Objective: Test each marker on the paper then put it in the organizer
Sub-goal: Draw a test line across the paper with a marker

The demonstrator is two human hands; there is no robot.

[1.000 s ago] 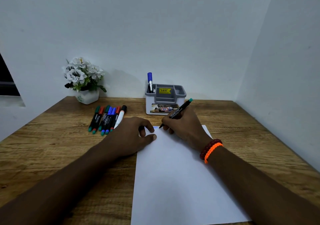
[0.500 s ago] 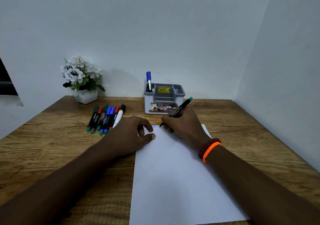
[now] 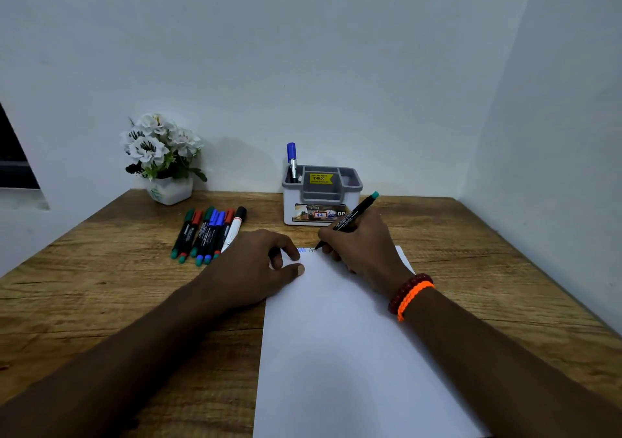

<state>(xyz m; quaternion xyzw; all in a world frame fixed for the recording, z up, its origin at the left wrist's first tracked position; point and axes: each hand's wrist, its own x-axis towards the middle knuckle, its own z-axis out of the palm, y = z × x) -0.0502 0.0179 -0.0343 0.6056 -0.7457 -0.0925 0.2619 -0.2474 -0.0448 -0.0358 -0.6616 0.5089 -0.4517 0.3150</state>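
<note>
A white sheet of paper lies on the wooden table. My right hand grips a black marker with a green end, its tip down on the paper's top left corner beside small blue scribbles. My left hand rests on the paper's left edge with the thumb pressing on the sheet; its fingers are curled, and I cannot tell whether they hold anything. A row of several capped markers lies left of my left hand. The grey and white organizer stands behind, with one blue-capped marker upright in its left slot.
A white pot of artificial flowers stands at the back left of the table. White walls close the back and the right side. Red and orange bracelets circle my right wrist.
The marker tip has shifted slightly on the paper and a faint new mark appears next to the blue scribbles. My left hand stays in place.
</note>
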